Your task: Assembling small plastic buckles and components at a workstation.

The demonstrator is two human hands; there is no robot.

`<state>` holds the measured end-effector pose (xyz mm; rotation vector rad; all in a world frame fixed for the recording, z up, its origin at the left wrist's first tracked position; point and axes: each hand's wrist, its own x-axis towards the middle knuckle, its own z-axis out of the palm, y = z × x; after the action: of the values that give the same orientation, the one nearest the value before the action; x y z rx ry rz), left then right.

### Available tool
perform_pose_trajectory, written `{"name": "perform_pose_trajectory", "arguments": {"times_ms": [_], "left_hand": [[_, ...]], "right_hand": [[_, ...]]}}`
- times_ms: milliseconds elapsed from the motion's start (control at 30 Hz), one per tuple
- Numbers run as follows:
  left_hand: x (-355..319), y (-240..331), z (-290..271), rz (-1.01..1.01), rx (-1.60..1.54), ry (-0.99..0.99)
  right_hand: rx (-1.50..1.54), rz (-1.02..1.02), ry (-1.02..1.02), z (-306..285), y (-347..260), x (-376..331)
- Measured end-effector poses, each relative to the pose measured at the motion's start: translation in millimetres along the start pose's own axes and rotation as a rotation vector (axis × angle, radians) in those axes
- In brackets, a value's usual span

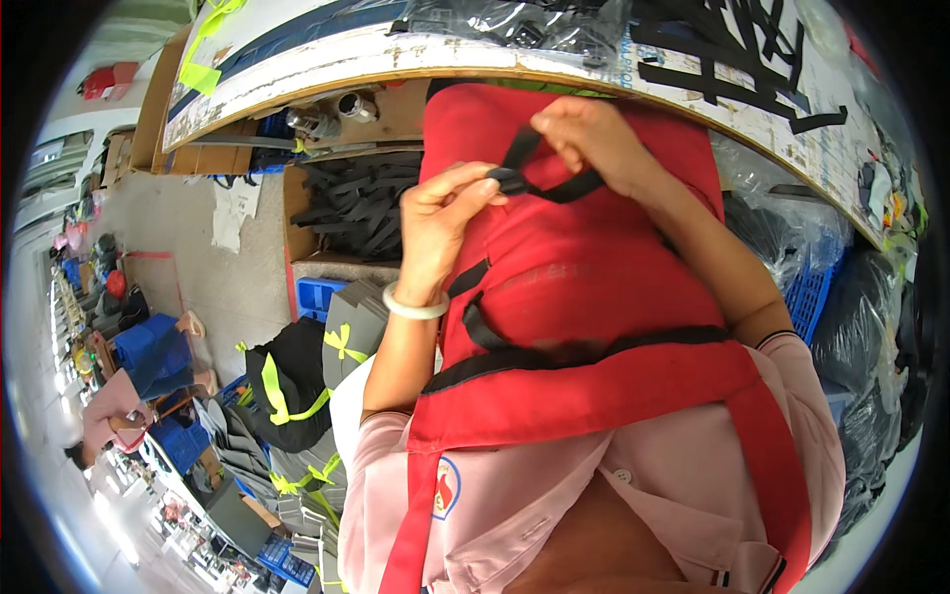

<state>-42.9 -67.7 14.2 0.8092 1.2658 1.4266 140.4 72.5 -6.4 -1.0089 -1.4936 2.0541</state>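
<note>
My left hand, with a pale bangle at the wrist, pinches a small black buckle threaded on a black webbing strap. The strap forms a loop between my two hands. Its upper end is in the closed fingers of my right hand, a little higher and to the right. Both hands are raised over the red apron on my front. Black trim crosses that apron, with a short black tab sticking up from it.
Ahead runs a worn white worktable with black straps on it. Below its edge, at left, stands a cardboard box of black strips. Bundles tied with yellow-green ribbon are at my left. Blue crates and plastic bags flank my right.
</note>
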Motion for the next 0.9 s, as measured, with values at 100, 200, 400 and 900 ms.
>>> {"name": "perform_pose_trajectory", "arguments": {"times_ms": [100, 200, 400, 900], "left_hand": [[-14.5, 28.7, -51.5, 0.172, 0.196, 0.160], [-31.4, 46.2, -114.4, 0.195, 0.434, 0.429], [-25.6, 2.4, -169.7, 0.067, 0.675, 0.581], [259.3, 29.9, 76.7, 0.359, 1.419, -0.012]], "right_hand": [[0.026, -0.071, 0.109, -19.7, 4.1, 5.7], [-0.087, 0.005, 0.029, -26.5, 11.6, 3.1], [-0.135, 0.083, -0.080, -20.8, 18.9, 1.3], [-0.169, 0.086, -0.162, -40.7, 46.9, 2.8]]}}
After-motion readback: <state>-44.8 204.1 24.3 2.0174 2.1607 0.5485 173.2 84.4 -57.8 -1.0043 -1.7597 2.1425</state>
